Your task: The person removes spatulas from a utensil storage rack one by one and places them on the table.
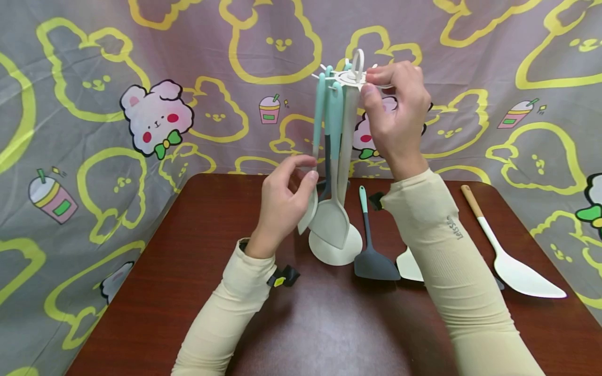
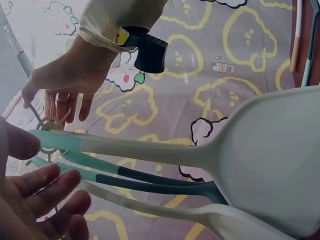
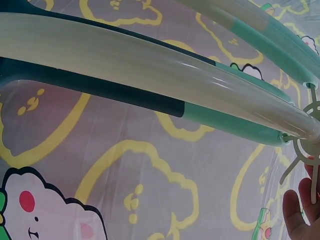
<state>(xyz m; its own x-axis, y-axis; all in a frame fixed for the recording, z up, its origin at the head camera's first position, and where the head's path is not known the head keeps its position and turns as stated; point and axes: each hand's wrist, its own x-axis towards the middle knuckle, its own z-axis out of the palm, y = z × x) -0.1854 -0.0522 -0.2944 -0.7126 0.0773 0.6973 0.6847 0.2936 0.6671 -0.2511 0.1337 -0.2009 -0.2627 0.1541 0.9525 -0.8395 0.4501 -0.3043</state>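
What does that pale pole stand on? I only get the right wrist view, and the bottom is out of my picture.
Observer: In the head view, the pole comes down to a round white base on the brown table.
Operator: Is there another hand about? I see just some fingers by the top ring.
Observer: Yes, the left hand is up beside the hanging utensils; whether it touches one, I can't tell.

The head view is bright and fairly sharp, with soft pale glare on the glossy counter (image 1: 324,318) and fuzzy shadows beside the sleeves (image 1: 218,318). Both wrist views look dimmer; the cloth (image 2: 155,95) whitens toward upper left, and highlights streak the pole (image 3: 150,70).
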